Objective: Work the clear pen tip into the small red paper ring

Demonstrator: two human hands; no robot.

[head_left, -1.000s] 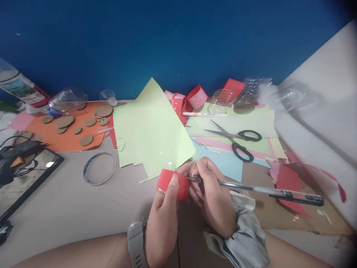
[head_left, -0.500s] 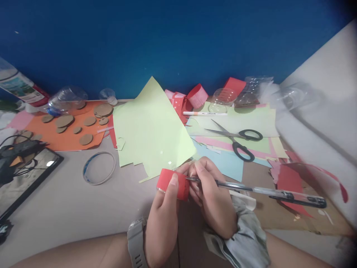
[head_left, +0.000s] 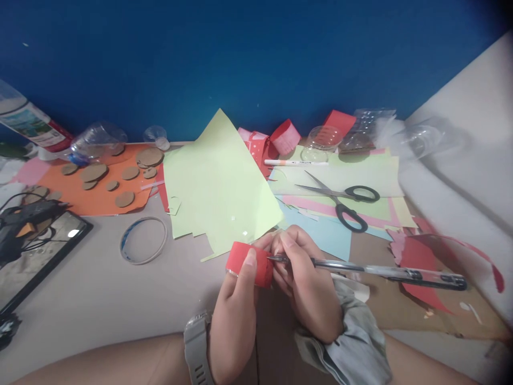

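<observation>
Between the thumb and fingers of my left hand (head_left: 236,315) is a small red paper-covered ring (head_left: 240,256), with a clear edge showing at its lower left. My right hand (head_left: 310,289) pinches a clear-barrelled black pen (head_left: 377,270) near its tip. The pen's point touches the right side of the red ring, and its back end reaches far to the right. My fingers hide the ring's far side. Just beyond both hands lies a pale green paper sheet (head_left: 216,182). Black-handled scissors (head_left: 340,200) lie open on papers at the right.
Cardboard discs (head_left: 94,172) rest on orange paper (head_left: 136,203) at the left, near a plastic bottle (head_left: 98,141). A tape ring (head_left: 143,240) lies nearer me, beside a dark-framed tray (head_left: 76,230). A white marker (head_left: 296,163) and red paper rings (head_left: 285,136) lie by the blue wall.
The pen's back end has shifted very slightly while its tip stays at the red ring. The whole view has moved a little; both hands keep their hold.
</observation>
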